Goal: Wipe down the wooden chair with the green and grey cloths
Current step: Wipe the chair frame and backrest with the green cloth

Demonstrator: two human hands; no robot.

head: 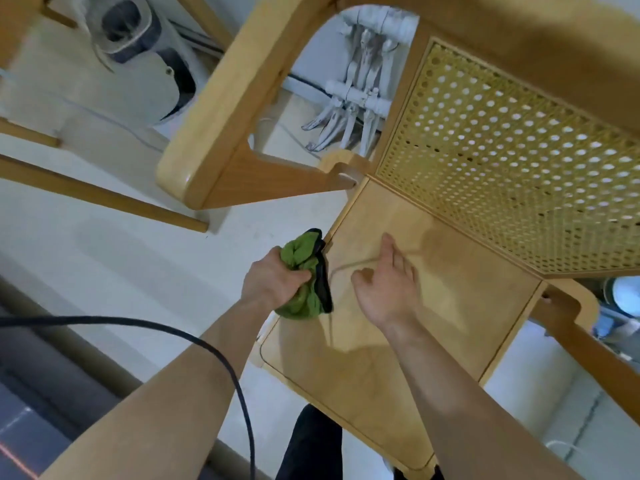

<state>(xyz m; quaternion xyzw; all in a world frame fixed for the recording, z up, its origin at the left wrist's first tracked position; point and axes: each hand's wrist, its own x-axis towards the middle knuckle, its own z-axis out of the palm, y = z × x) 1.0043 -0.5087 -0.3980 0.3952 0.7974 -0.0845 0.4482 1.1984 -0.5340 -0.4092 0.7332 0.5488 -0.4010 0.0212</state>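
Green and seemingly grey cloths [300, 270] bunched in left hand [273, 282]; right hand [388, 289] spread over chair seat [457, 306], black cable [207, 344] nearby.

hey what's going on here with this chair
A person is cleaning a wooden chair. Their left hand grips a bunched green cloth with a dark cloth wadded against it, at the left edge of the seat. The right hand is open with relaxed fingers above the seat and holds nothing; whether it touches the wood is unclear. The cane back stands beyond the hands.
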